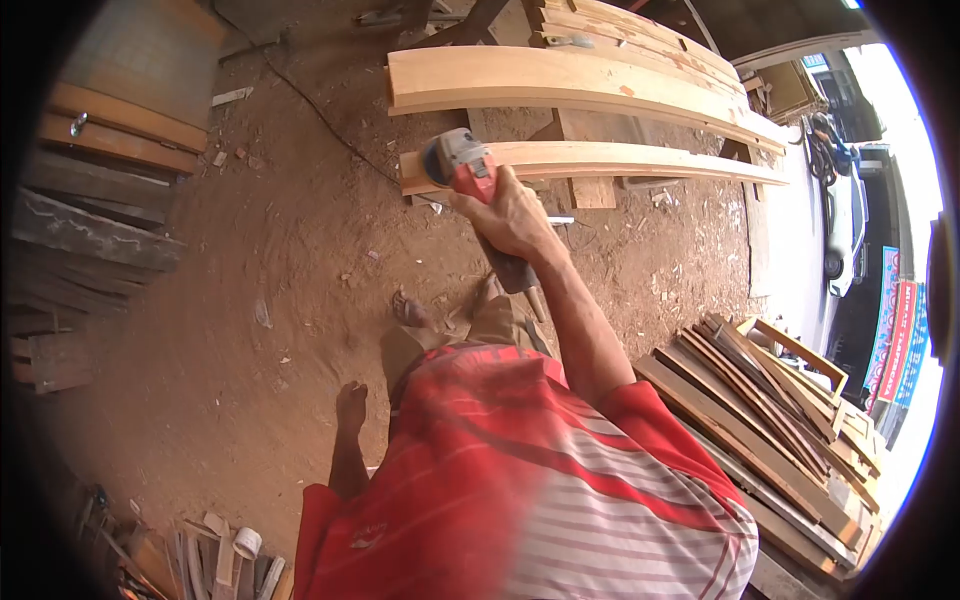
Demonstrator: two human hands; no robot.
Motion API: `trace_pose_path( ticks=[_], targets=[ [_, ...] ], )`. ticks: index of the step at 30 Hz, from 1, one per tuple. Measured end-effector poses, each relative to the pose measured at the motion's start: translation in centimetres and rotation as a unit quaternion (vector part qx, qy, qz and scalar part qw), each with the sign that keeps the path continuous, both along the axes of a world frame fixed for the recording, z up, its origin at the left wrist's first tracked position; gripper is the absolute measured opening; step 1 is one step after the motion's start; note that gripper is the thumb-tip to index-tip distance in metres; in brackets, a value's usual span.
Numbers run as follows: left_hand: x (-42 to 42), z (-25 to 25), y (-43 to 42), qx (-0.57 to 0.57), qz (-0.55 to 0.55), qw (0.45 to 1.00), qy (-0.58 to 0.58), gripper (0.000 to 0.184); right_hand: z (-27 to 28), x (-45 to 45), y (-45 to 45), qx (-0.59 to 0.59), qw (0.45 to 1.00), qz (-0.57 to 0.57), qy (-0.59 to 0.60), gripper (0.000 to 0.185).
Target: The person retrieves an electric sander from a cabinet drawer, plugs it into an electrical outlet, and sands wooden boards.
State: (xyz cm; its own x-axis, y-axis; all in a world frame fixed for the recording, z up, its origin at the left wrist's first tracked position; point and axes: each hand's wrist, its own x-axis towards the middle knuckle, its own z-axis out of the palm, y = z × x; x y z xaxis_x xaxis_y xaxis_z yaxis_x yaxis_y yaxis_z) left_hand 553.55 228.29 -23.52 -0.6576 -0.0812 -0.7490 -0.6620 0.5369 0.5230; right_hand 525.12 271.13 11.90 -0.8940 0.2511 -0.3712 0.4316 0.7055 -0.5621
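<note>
My right hand (510, 212) is wrapped round a red and grey angle grinder (470, 165). The tool's dark disc (433, 163) is at the left end of a pale wooden beam (600, 158); whether it touches the wood I cannot tell. Behind that beam lies a wider pale plank (540, 75), roughly parallel to it. My left hand (352, 405) hangs low beside my body, its fingers loosely curled, with nothing visible in them.
More pale planks (650, 35) lie at the back. Stacked dark boards and frames (770, 420) fill the lower right. Old timber (90, 230) stands at left, scraps (215, 560) at lower left. A dark cable (310, 105) crosses the dirt floor (270, 300), strewn with wood chips.
</note>
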Motion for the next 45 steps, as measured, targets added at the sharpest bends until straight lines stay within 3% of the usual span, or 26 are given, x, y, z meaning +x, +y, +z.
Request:
trace_pose_path(
  ticks=[2, 5, 9, 11, 14, 18, 21, 24, 25, 27, 31, 34, 36, 38, 39, 41, 42, 44, 45],
  targets=[
    [-3.5, 4.5, 1.4, -0.013, -0.055, 0.996, 0.068, 0.056, -0.1, -0.5, -1.8, -0.014, 0.999, 0.025, -0.016, 0.083],
    [-5.4, 6.7, 1.4, -0.051, -0.100, 0.992, 0.055, 0.054, 0.0, 0.0, -1.6, -0.013, 1.000, 0.017, -0.019, 0.083],
    [-1.6, 5.2, -0.4, -0.085, -0.096, 0.990, 0.060, 0.055, 0.3, 2.6, 3.9, 0.009, 0.999, -0.050, 0.000, 0.079],
    [0.7, 5.4, -1.0, -0.120, -0.085, 0.989, -0.029, 0.057, 0.3, 3.9, 6.9, 0.043, 0.994, -0.096, 0.016, 0.083],
    [4.7, 2.8, -2.4, -0.114, -0.115, 0.985, -0.054, 0.057, 0.9, 4.8, 10.1, 0.063, 0.986, -0.153, 0.005, 0.086],
    [3.4, 4.3, -1.1, -0.087, -0.106, 0.989, -0.064, 0.057, 0.4, 4.4, 10.4, 0.054, 0.986, -0.158, 0.019, 0.086],
    [-0.4, 4.4, 0.4, -0.117, -0.128, 0.984, -0.027, 0.058, 1.0, 2.5, 5.7, 0.026, 0.997, -0.070, -0.012, 0.088],
    [-3.6, -0.6, -1.0, -0.108, -0.220, 0.968, 0.047, 0.058, 0.1, 0.5, 1.8, 0.004, 1.000, 0.013, 0.005, 0.082],
    [-4.9, -0.1, -0.6, -0.107, -0.228, 0.966, 0.052, 0.058, 0.1, 0.0, 1.0, -0.004, 1.000, 0.020, -0.008, 0.084],
    [-7.8, 1.6, 0.0, -0.068, -0.088, 0.994, -0.010, 0.058, 0.2, -0.5, 0.4, -0.016, 0.999, 0.031, -0.020, 0.084],
    [-11.5, 10.8, 4.8, -0.034, -0.010, 0.999, 0.025, 0.057, 0.1, 0.4, 4.4, -0.012, 1.000, 0.010, -0.005, 0.086],
    [-12.5, 11.8, 7.3, -0.023, 0.010, 0.997, 0.067, 0.054, 0.4, 1.6, 9.2, 0.001, 1.000, -0.029, 0.009, 0.083],
    [-13.1, 10.6, 9.0, -0.107, -0.074, 0.962, 0.241, 0.048, 0.7, 2.5, 12.8, 0.011, 0.999, -0.050, 0.009, 0.084],
    [-15.4, 12.3, 13.0, -0.110, -0.043, 0.952, 0.283, 0.048, 0.7, 3.2, 16.5, 0.020, 0.996, -0.079, 0.026, 0.085],
    [-17.0, 14.0, 15.7, -0.111, -0.010, 0.940, 0.322, 0.049, 0.8, 3.5, 18.3, 0.028, 0.995, -0.091, 0.012, 0.085],
    [-20.4, 18.2, 20.5, -0.162, -0.104, 0.889, 0.415, 0.050, 1.1, 4.4, 22.0, 0.013, 0.994, -0.109, 0.019, 0.084],
    [-21.8, 20.1, 23.2, -0.165, -0.107, 0.887, 0.417, 0.050, 1.2, 4.8, 23.9, 0.001, 0.992, -0.123, 0.024, 0.084],
    [-24.8, 23.1, 28.5, -0.181, -0.167, 0.812, 0.529, 0.057, 1.0, 5.3, 27.9, 0.003, 0.990, -0.136, 0.023, 0.083],
    [-26.2, 23.9, 31.1, -0.186, -0.172, 0.806, 0.534, 0.057, 1.4, 5.5, 30.0, 0.007, 0.989, -0.148, 0.016, 0.083]
  ],
)
